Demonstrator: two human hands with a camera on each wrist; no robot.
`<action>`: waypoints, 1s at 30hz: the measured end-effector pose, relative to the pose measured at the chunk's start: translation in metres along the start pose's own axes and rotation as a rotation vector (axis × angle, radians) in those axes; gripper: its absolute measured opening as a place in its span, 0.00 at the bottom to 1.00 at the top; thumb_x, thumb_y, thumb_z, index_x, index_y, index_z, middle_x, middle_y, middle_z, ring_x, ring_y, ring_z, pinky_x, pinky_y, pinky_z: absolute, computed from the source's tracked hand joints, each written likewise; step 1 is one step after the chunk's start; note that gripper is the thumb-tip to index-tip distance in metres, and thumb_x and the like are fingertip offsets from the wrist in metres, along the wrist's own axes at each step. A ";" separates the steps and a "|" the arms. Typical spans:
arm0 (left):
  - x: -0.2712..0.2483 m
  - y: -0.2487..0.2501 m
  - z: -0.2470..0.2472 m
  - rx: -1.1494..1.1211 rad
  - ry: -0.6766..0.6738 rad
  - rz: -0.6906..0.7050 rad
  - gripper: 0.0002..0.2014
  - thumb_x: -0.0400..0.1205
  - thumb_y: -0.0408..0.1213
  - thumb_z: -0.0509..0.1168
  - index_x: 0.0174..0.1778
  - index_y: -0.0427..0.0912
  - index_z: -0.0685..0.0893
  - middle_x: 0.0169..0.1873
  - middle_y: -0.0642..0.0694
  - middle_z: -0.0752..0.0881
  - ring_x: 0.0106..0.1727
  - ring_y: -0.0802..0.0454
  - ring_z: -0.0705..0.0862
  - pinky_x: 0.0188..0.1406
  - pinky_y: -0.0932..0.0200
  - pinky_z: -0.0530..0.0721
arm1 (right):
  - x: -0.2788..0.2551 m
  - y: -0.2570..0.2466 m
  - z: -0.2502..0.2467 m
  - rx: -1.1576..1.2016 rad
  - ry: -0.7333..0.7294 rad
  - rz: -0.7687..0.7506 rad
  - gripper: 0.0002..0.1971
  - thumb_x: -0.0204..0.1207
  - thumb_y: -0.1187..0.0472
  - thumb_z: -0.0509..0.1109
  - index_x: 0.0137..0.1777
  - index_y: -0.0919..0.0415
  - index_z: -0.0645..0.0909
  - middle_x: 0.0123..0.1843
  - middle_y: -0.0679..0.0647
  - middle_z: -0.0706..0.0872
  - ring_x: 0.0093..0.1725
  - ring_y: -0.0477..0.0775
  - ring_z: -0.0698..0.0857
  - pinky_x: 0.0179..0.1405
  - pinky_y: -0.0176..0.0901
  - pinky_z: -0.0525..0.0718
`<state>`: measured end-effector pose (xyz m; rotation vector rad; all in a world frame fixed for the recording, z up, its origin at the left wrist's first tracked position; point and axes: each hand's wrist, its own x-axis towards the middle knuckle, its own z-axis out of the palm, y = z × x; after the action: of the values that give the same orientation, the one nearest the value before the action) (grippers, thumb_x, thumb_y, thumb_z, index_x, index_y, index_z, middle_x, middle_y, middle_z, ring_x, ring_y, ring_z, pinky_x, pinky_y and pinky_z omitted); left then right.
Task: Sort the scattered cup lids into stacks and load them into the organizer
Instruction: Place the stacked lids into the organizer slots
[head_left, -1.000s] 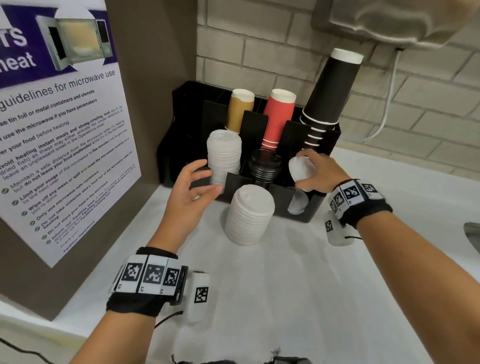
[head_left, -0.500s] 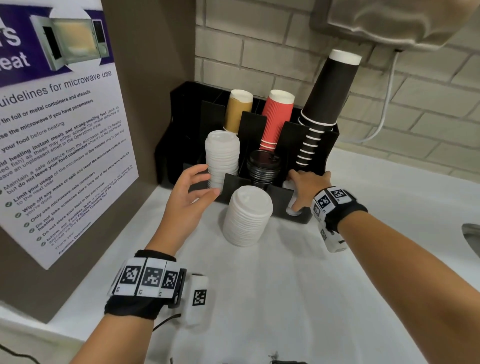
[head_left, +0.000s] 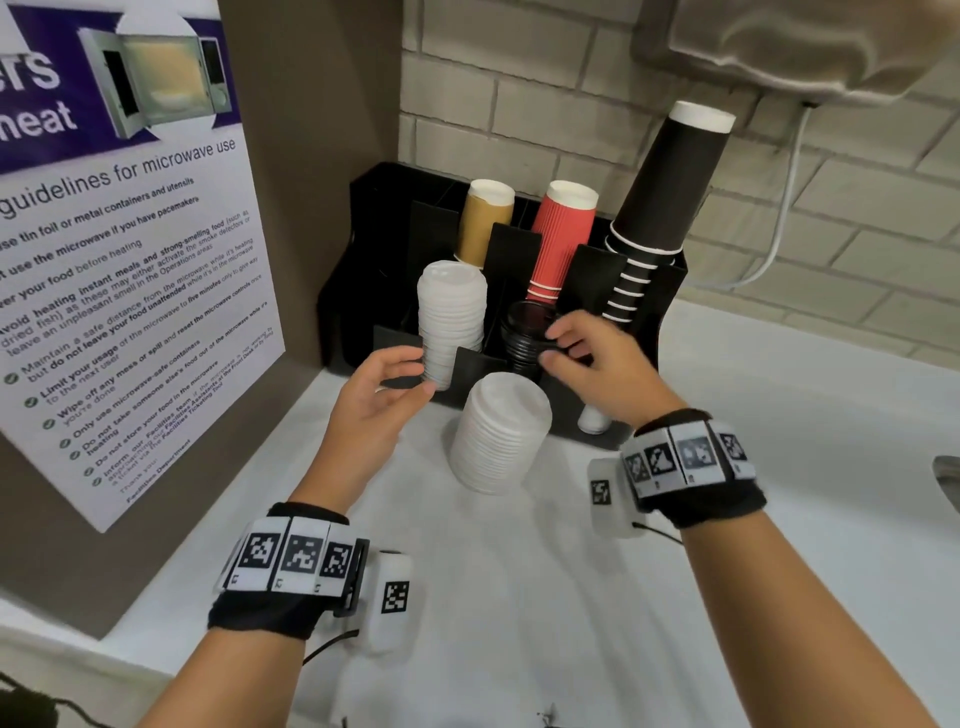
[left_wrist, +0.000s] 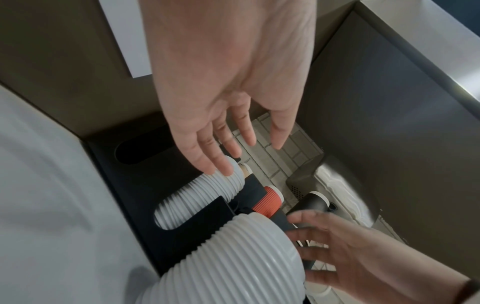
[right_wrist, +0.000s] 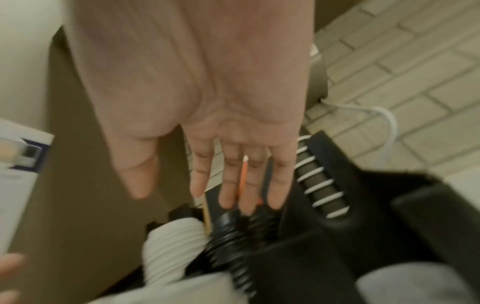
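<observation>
From above, the black organizer (head_left: 644, 332) sits in the back left corner of the white counter (head_left: 571, 597), against the brick wall (head_left: 519, 104), with tan cups (head_left: 485, 223), red cups (head_left: 563, 234) and a tall lean of black cups (head_left: 660, 202) in its rear slots. A stack of white lids (head_left: 452, 317) fills the front left slot, black lids (head_left: 527, 332) the middle one, and a small white stack (head_left: 595, 418) shows low in the front right slot. A bigger pile of white lids (head_left: 501, 431) stands loose on the counter just in front of the organizer. The left wrist camera adds what the head view hides: the left palm faces down with nothing in it, fingertips (left_wrist: 223, 168) right at the top of the slotted white stack. The right wrist view, blurred, shows straight fingers spread over the black lids. Half a second ago the right hand (head_left: 597, 358) was down at the front right slot; it has since lifted and swung left over the black lids, empty, fingers relaxed. The left hand (head_left: 379, 400) has barely shifted, hovering loose and open beside the white stack. A microwave poster (head_left: 119, 260) hangs on the left panel.
</observation>
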<state>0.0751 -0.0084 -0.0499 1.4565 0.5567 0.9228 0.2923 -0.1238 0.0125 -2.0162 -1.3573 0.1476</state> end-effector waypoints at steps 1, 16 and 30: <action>0.000 -0.001 -0.001 0.000 0.003 -0.008 0.15 0.81 0.32 0.69 0.56 0.58 0.82 0.52 0.56 0.84 0.46 0.60 0.86 0.48 0.66 0.84 | -0.005 -0.007 0.009 0.002 -0.085 0.023 0.19 0.74 0.51 0.75 0.62 0.54 0.77 0.59 0.53 0.79 0.56 0.50 0.79 0.52 0.37 0.77; -0.006 -0.003 -0.005 0.022 0.005 -0.042 0.15 0.81 0.33 0.70 0.55 0.60 0.83 0.52 0.56 0.84 0.46 0.54 0.84 0.49 0.56 0.82 | -0.009 -0.010 0.056 -0.106 -0.275 0.084 0.38 0.57 0.52 0.83 0.62 0.43 0.64 0.62 0.50 0.67 0.56 0.56 0.75 0.49 0.42 0.73; -0.015 0.021 0.029 -0.081 -0.297 -0.007 0.46 0.61 0.48 0.81 0.75 0.68 0.66 0.74 0.54 0.76 0.69 0.53 0.81 0.69 0.47 0.81 | -0.046 -0.059 0.027 0.615 -0.171 0.086 0.33 0.66 0.46 0.78 0.71 0.37 0.70 0.62 0.50 0.83 0.59 0.45 0.84 0.61 0.43 0.84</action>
<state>0.0860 -0.0405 -0.0303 1.4836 0.3016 0.6981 0.2142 -0.1375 0.0144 -1.5598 -1.1403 0.7013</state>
